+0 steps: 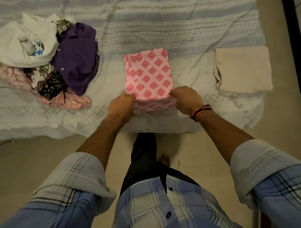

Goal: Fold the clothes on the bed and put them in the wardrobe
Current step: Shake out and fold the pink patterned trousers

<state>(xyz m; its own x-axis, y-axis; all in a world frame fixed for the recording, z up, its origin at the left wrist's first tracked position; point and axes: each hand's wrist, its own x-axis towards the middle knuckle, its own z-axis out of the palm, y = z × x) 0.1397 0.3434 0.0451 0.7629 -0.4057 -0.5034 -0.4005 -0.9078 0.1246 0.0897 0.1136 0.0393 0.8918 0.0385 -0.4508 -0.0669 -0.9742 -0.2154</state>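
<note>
Here the pink patterned cloth lies flat on the bed as a narrow rectangle, its long axis running straight away from the person, its near end raised at the bed's edge. The left hand pinches the near left corner and the right hand the near right corner, both equally close, so the next fold likely carries that end away along the length. The unfolded pile sits well to the left, a folded cream cloth to the right.
</note>
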